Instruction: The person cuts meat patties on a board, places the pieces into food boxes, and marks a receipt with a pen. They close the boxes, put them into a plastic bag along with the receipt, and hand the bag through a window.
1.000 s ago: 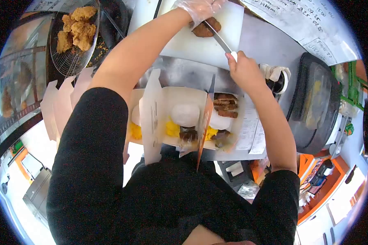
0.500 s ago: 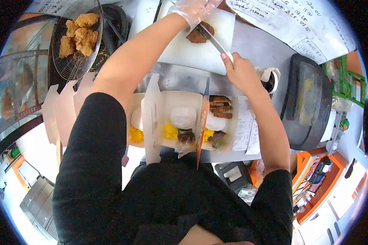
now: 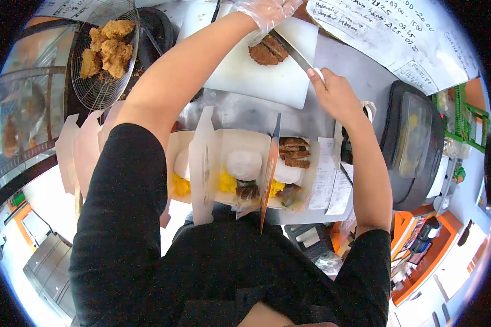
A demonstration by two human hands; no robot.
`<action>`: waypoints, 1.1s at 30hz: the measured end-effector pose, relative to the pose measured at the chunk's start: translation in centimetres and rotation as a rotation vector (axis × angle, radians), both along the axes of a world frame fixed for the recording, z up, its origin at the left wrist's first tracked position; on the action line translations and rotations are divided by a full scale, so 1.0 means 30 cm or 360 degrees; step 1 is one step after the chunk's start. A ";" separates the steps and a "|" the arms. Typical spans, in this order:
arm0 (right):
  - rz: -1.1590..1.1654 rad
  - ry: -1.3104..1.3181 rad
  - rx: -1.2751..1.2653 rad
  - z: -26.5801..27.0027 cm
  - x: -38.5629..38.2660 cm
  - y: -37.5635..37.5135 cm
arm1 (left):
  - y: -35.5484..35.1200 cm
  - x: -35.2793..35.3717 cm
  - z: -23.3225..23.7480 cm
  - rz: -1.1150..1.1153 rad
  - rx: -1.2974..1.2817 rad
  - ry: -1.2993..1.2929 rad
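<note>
My right hand (image 3: 333, 92) is closed around the handle of a knife (image 3: 295, 53). The blade reaches up and left to a piece of brown fried meat (image 3: 264, 53) with cut lines in it, lying on a white cutting board (image 3: 251, 82). My left hand (image 3: 270, 13), in a clear plastic glove, is just above the meat at the top edge; its fingers are partly cut off by the frame. Nearer my body stand open cardboard meal boxes (image 3: 204, 180) with white rice mounds (image 3: 244, 164) and yellow food (image 3: 227, 179). The right box also holds sliced meat (image 3: 294, 152).
A wire strainer (image 3: 90, 95) with fried chicken (image 3: 116, 57) sits at upper left. Paper receipts (image 3: 322, 174) lie right of the boxes. A black lidded container (image 3: 390, 147) stands at right, near handwritten sheets (image 3: 387, 38) and a green basket (image 3: 466, 117).
The knife and my right hand have shifted slightly right and down, and the blade lies along the meat's right side. More cut lines show in the meat. The view has shifted a little.
</note>
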State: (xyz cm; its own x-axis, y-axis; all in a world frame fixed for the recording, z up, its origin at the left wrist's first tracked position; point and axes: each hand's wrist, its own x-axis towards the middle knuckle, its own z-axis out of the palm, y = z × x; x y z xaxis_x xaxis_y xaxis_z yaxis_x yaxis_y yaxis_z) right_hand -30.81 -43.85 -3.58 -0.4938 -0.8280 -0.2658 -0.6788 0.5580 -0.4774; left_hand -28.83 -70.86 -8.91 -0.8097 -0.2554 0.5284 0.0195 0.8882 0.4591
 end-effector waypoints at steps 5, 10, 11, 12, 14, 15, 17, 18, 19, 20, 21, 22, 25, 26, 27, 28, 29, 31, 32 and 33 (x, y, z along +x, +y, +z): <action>-0.0103 0.0029 0.0001 -0.009 -0.002 0.004 | 0.005 0.008 0.042 0.0015 0.0285 0.0122; -0.0063 0.0049 0.0123 -0.051 -0.019 0.008 | -0.009 0.037 0.118 -0.0059 0.0072 -0.0260; -0.0082 0.0039 0.0120 -0.050 -0.015 0.012 | -0.016 0.021 0.063 -0.0071 0.0088 -0.0200; -0.0102 0.0029 0.0119 -0.039 -0.004 0.019 | -0.005 0.026 0.068 -0.0084 0.0104 -0.0140; -0.0148 0.0021 0.0107 -0.026 0.008 0.024 | 0.001 0.038 0.081 -0.0044 0.0153 -0.0287; -0.0175 0.0024 0.0095 -0.021 0.011 0.026 | 0.009 0.046 0.097 -0.0025 0.0178 -0.0360; -0.0176 0.0019 0.0084 -0.011 0.011 0.024 | 0.011 0.037 0.096 -0.0013 0.0158 -0.0405; -0.0150 0.0012 0.0083 -0.003 0.009 0.021 | 0.009 0.031 0.095 -0.0007 0.0147 -0.0427; -0.0126 0.0005 0.0083 0.000 0.008 0.019 | 0.006 0.025 0.085 0.0007 0.0171 -0.0417; -0.0123 -0.0045 0.0069 -0.001 0.013 0.017 | 0.005 0.020 0.074 0.0019 0.0195 -0.0408; -0.0120 -0.0094 0.0056 -0.002 0.021 0.012 | -0.003 0.011 0.049 0.0033 0.0219 -0.0399; -0.0117 -0.0143 0.0042 -0.002 0.028 0.007 | -0.019 -0.001 0.028 0.0010 0.0088 -0.0459; -0.0115 -0.0168 0.0039 -0.030 0.042 0.006 | -0.039 0.028 0.053 -0.0032 -0.0060 -0.0480; -0.0209 -0.0094 0.0003 -0.045 0.045 0.018 | 0.004 0.106 0.161 -0.0024 0.0055 -0.0388; -0.0303 -0.0021 -0.0033 -0.061 0.046 0.040 | 0.028 0.149 0.221 -0.0015 0.0168 -0.0296; -0.0398 0.0052 -0.0071 -0.068 0.045 0.058 | 0.025 0.150 0.129 0.0080 0.0339 0.0318; -0.0465 0.0004 -0.0084 -0.064 0.041 0.076 | 0.027 0.158 0.105 0.0150 0.0244 0.0139; -0.0609 -0.0094 -0.0108 -0.056 0.043 0.115 | 0.028 0.181 0.095 0.0279 0.0053 -0.0219; -0.0638 -0.0134 -0.0102 -0.050 0.049 0.124 | 0.055 0.214 0.102 0.0322 0.0004 -0.0673; -0.0664 -0.0173 -0.0097 -0.042 0.052 0.131 | 0.070 0.220 0.107 0.0225 -0.0011 -0.0883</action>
